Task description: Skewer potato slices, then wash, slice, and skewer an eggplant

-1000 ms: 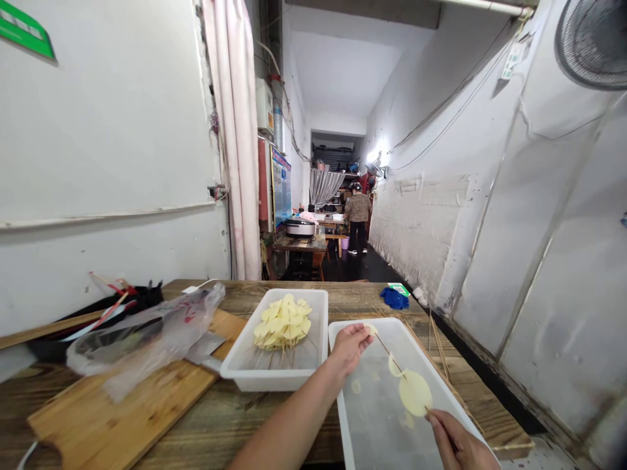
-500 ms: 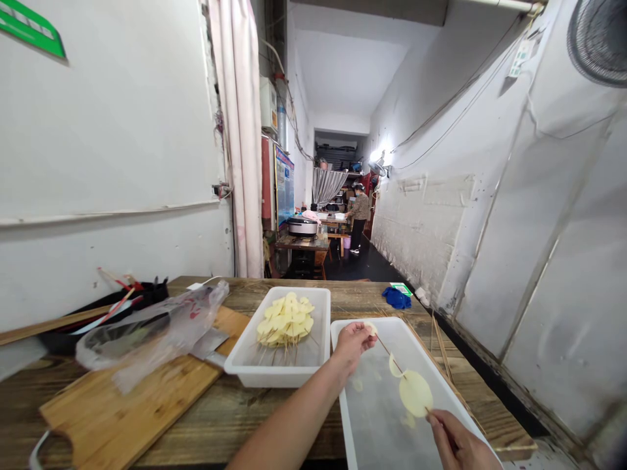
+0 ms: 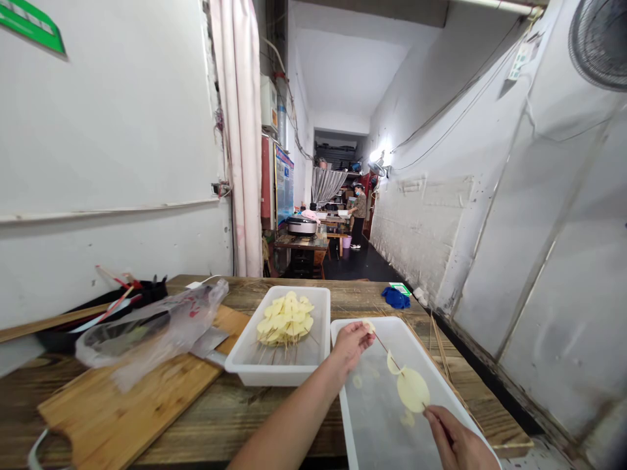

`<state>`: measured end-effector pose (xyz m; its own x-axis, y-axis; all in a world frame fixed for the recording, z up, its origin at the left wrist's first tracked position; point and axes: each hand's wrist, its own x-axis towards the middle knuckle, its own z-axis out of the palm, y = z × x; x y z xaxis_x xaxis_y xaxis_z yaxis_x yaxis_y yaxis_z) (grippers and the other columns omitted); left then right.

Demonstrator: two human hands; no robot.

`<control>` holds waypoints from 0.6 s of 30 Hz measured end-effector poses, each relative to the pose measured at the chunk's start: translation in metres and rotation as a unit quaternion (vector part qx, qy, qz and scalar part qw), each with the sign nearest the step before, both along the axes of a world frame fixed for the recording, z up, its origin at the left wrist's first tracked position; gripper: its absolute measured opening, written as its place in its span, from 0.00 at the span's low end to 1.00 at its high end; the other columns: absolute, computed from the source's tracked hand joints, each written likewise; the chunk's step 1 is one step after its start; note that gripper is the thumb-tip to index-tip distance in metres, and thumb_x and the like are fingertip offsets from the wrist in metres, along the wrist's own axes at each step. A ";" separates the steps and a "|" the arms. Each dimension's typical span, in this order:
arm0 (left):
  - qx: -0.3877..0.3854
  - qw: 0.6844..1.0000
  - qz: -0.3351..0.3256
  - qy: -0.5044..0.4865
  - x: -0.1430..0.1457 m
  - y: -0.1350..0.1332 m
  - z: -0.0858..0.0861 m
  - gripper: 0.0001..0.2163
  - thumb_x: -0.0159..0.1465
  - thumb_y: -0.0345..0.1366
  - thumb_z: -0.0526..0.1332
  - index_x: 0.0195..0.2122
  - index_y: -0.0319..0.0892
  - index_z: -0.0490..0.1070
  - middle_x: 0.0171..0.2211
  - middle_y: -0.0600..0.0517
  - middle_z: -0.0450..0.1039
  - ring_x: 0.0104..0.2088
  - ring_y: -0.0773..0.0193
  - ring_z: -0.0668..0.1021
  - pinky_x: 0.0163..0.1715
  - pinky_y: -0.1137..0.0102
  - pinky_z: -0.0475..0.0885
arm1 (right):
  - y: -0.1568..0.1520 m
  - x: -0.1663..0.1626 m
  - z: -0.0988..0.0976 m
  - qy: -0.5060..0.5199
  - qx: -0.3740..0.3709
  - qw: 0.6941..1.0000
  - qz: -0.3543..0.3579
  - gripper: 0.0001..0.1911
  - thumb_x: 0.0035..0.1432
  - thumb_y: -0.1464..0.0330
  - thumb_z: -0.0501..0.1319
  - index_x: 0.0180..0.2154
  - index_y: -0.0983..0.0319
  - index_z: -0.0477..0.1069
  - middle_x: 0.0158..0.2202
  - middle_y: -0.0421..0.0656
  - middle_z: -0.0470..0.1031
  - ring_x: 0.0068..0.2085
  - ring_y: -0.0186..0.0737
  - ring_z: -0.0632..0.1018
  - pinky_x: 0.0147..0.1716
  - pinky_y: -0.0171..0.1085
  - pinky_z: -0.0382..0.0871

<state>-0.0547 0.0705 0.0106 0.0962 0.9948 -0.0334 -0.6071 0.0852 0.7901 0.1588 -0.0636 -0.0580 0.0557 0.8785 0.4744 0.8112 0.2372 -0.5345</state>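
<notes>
Thin brown skewer (image 3: 381,343), 3 pale-yellow slices (image 3: 414,390)

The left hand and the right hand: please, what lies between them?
In the head view, a thin skewer runs between the left hand and the right hand, bearing a curved pale slice and a large round slice.

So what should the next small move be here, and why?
Probably ease the slice at the far end of the stick slightly down it with the left hand, while the right hand steadies the near end. The left hand pinches that slice, two other slices sit lower down, and bare stick shows between. I can't tell whether the pinched slice is fully pierced.
</notes>
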 end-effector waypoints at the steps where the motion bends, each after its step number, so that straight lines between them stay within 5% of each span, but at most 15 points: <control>1: -0.005 1.000 -0.003 -0.001 0.000 -0.001 0.001 0.05 0.56 0.26 0.67 0.29 0.34 0.71 0.25 0.48 0.74 0.24 0.70 0.75 0.27 0.76 0.72 | 0.001 0.001 0.001 -0.007 -0.012 1.000 0.009 0.22 0.63 0.50 0.46 0.39 0.52 0.74 0.32 0.38 0.81 0.32 0.42 0.81 0.28 0.33 0.71; 8: -0.023 1.000 -0.012 0.002 -0.002 -0.004 0.004 0.04 0.61 0.23 0.61 0.29 0.34 0.71 0.24 0.48 0.73 0.24 0.70 0.75 0.27 0.76 0.72 | 0.000 0.001 0.009 -0.033 -0.091 0.995 0.003 0.23 0.64 0.51 0.43 0.42 0.52 0.73 0.29 0.38 0.80 0.31 0.42 0.81 0.28 0.35 0.69; 18: 0.003 0.999 -0.026 0.042 -0.003 -0.003 0.001 0.06 0.55 0.27 0.69 0.28 0.34 0.72 0.24 0.49 0.74 0.24 0.70 0.76 0.27 0.76 0.73 | -0.009 -0.012 0.025 -0.047 -0.092 0.994 -0.033 0.24 0.64 0.52 0.43 0.44 0.56 0.70 0.25 0.38 0.77 0.28 0.43 0.78 0.26 0.37 0.63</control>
